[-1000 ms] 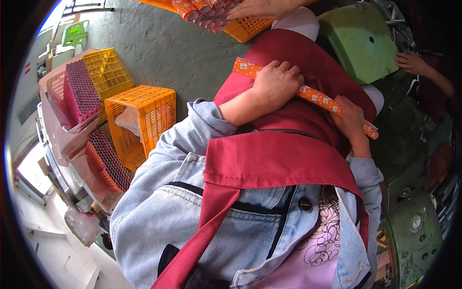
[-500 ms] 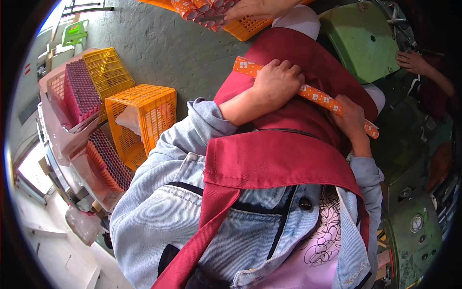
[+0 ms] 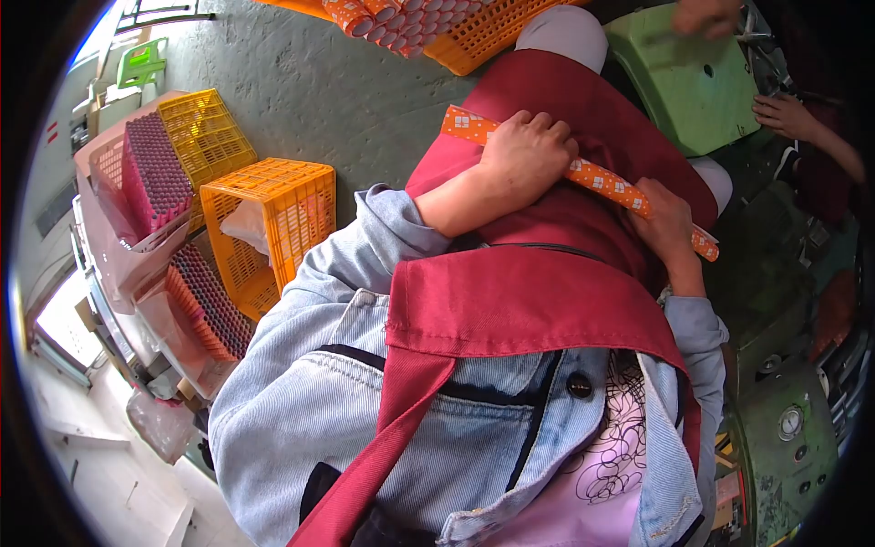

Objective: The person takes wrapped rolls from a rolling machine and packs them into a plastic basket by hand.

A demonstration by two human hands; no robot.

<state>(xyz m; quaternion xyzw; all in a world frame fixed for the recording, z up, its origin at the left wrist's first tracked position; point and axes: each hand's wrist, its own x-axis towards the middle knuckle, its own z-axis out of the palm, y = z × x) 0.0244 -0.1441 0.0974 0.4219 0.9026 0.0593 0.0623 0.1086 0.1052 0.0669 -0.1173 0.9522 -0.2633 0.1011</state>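
A long orange paper tube (image 3: 606, 182) with white dots and small white squares lies slantwise across the maroon apron (image 3: 510, 296) on my lap. My left hand (image 3: 529, 159) is closed over its upper left half, knuckles up, with the tube's end sticking out beyond. Farther down to the right, my right hand (image 3: 663, 223) is closed around the same tube, and its lower end shows past the wrist. Part of the tube is covered by both hands.
An orange crate (image 3: 492, 36) at the top holds several orange-patterned tubes (image 3: 415, 25). Stacked crates (image 3: 205, 137) with bundled tubes stand left. A co-worker's blurred hand (image 3: 706, 16) is above a green panel (image 3: 684, 82); another person's hand (image 3: 786, 117) is right. A green machine with gauges (image 3: 788, 424) stands lower right.
The co-worker's hand has left the tubes in the top crate; a blurred hand now shows at the upper right. My hands and the tube have stayed in place.
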